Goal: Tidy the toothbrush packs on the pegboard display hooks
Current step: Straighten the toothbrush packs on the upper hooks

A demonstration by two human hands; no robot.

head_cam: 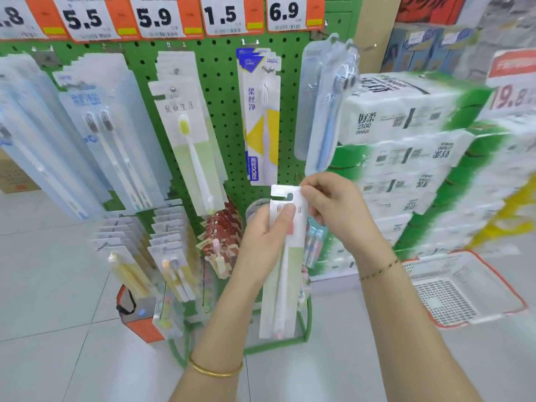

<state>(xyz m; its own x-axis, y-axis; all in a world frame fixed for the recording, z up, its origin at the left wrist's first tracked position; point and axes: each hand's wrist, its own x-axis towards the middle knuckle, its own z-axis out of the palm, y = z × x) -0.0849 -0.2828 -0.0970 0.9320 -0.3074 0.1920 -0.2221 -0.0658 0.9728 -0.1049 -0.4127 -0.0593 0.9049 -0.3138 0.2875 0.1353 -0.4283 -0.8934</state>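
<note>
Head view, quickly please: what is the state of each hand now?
Left hand: closed, holding the flat white-and-green card toothbrush pack at its middle.
Right hand: closed, pinching the same pack's top edge.

5 price tags [156,15] atop 1 pegboard [220,82], 1 held toothbrush pack [282,285], 1 basket [452,294], 2 hands: left hand [262,236], right hand [333,207].

Left hand [262,232]: centre of frame, gripping the toothbrush pack [282,285] by its upper part, thumb pressed across its front
Right hand [333,208]: just right of and above the left, thumb and fingers [316,214] pinching the pack's top corner
Forearms: both bare, rising from the lower edge, converging toward centre
</note>
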